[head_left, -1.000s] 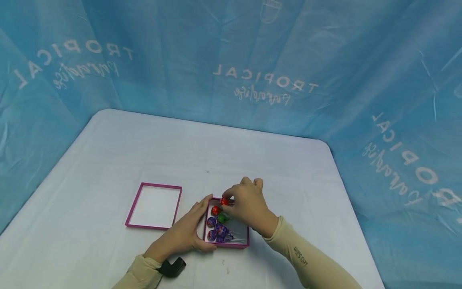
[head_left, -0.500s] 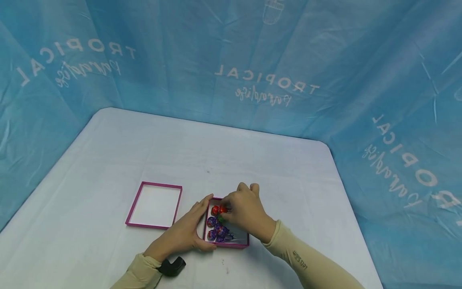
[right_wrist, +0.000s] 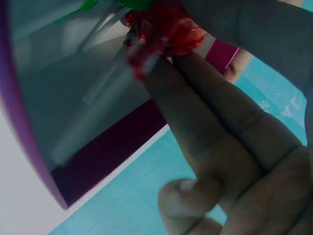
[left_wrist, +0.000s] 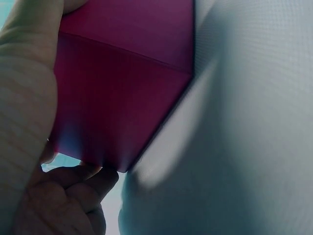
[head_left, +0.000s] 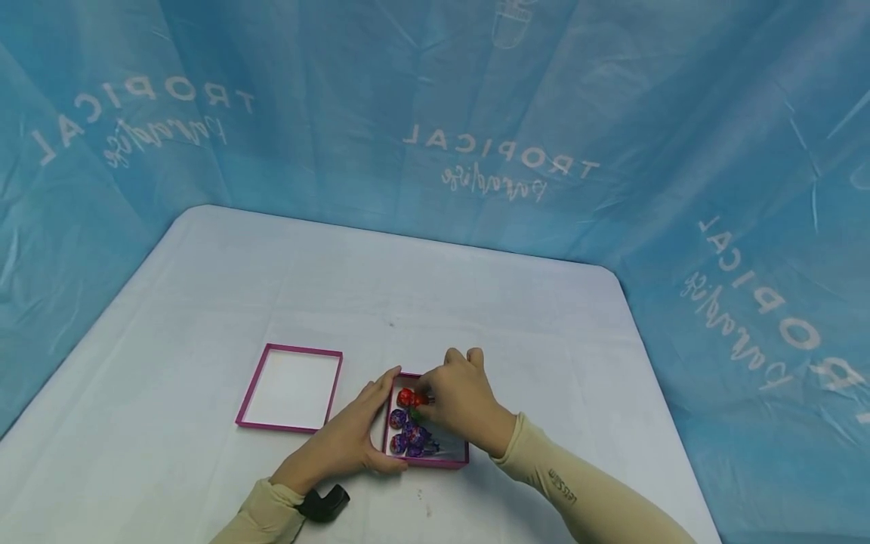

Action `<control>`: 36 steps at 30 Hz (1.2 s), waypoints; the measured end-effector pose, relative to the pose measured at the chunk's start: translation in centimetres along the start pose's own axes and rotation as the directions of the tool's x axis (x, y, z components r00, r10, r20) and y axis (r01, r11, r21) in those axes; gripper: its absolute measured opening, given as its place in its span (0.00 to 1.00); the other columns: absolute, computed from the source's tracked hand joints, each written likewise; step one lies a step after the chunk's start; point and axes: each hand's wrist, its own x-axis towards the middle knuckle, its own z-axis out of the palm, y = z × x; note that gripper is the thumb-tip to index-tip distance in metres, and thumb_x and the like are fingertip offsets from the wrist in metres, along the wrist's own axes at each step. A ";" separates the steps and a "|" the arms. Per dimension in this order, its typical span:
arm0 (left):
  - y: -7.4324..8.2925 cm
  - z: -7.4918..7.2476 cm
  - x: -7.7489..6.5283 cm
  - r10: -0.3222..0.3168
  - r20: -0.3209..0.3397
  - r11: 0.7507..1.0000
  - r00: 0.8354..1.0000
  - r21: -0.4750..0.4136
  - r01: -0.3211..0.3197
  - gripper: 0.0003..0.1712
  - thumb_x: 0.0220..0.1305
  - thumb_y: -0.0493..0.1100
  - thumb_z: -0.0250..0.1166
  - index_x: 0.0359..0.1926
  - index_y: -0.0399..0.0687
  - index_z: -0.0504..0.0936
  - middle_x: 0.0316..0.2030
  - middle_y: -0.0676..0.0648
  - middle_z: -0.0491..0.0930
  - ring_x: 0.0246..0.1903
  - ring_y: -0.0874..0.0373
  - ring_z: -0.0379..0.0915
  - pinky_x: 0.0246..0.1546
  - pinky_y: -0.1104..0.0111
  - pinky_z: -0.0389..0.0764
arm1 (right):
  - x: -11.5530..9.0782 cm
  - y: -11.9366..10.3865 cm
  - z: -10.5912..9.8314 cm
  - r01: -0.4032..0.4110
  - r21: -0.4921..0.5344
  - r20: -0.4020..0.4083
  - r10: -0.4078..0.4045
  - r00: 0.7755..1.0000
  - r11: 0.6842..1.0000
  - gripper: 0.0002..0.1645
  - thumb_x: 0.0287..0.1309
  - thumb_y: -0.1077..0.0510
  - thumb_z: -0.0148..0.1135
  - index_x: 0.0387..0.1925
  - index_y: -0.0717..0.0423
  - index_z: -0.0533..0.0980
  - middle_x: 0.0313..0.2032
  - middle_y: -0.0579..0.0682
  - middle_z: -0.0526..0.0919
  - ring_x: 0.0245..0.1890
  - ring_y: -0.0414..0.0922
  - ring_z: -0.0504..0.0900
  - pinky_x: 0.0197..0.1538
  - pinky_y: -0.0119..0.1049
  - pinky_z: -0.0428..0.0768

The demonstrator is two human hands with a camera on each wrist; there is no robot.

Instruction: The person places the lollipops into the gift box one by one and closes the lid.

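Observation:
My left hand (head_left: pixel 343 444) holds the left side of a small magenta box (head_left: pixel 435 463), thumb at the near corner and fingers at the far one. Inside lie several wrapped lollipops, heads toward the left: purple lollipops (head_left: pixel 398 443) in the near part, a green lollipop (head_left: pixel 416 415) in the middle and a red lollipop (head_left: pixel 405 397) at the far end. My right hand (head_left: pixel 469 402) reaches into the box and pinches another red lollipop (right_wrist: pixel 182 34) by its head, beside the first red one. In the right wrist view its white stick points toward the box wall. The fingers partly hide the green one.
A shallow square lid (head_left: pixel 304 349) with magenta edges and a white inside lies left of the box. White cloth (head_left: pixel 516 302) covers the table. Blue printed curtains (head_left: pixel 381 113) hang around its back and sides.
My right hand has lowered the red lollipop from the far rim into the box, toward me, next to the other red one. My left hand and the lid have stayed put.

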 end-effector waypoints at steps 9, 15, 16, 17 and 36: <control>0.1 0.1 0.0 0.005 0.009 1.000 1.000 -0.008 -0.005 0.79 0.36 0.63 0.84 0.82 0.60 0.42 0.78 0.43 0.52 0.76 0.34 0.44 0.71 0.41 0.58 | -0.1 -0.1 -0.1 -0.011 -0.012 0.040 0.012 0.999 1.000 0.12 0.43 0.43 0.81 0.30 0.40 0.89 0.23 0.35 0.86 0.24 0.39 0.62 0.35 0.42 0.56; 0.1 0.2 0.0 0.007 0.012 1.000 1.000 -0.014 -0.007 0.78 0.37 0.62 0.84 0.82 0.59 0.43 0.78 0.44 0.52 0.76 0.33 0.44 0.72 0.41 0.57 | -0.1 0.0 -0.3 -0.022 -0.007 0.061 0.022 0.998 1.000 0.14 0.42 0.42 0.81 0.32 0.40 0.89 0.24 0.35 0.86 0.25 0.40 0.62 0.36 0.42 0.56; 0.2 0.2 0.0 0.007 0.013 1.000 1.000 -0.014 -0.007 0.78 0.37 0.62 0.84 0.82 0.58 0.42 0.78 0.43 0.52 0.76 0.33 0.44 0.72 0.41 0.57 | -0.1 0.0 -0.3 -0.023 -0.004 0.063 0.023 0.998 1.000 0.15 0.41 0.41 0.81 0.32 0.40 0.89 0.24 0.35 0.86 0.25 0.40 0.62 0.36 0.42 0.56; 0.2 0.2 0.0 0.005 0.014 1.000 1.000 -0.014 -0.005 0.78 0.37 0.63 0.84 0.82 0.58 0.42 0.78 0.43 0.52 0.76 0.33 0.44 0.71 0.41 0.57 | -0.1 0.0 -0.4 -0.026 0.002 0.063 0.025 0.998 1.000 0.16 0.41 0.41 0.81 0.33 0.40 0.89 0.24 0.35 0.86 0.25 0.40 0.62 0.36 0.42 0.56; 0.3 -0.2 -0.3 -0.033 0.020 0.999 0.999 0.018 0.032 0.83 0.38 0.66 0.82 0.81 0.64 0.31 0.79 0.43 0.46 0.76 0.34 0.40 0.70 0.39 0.58 | 0.5 -0.1 -1.6 -0.001 0.088 -0.119 0.012 0.993 0.996 0.10 0.52 0.40 0.75 0.34 0.37 0.89 0.31 0.33 0.88 0.28 0.38 0.67 0.39 0.46 0.58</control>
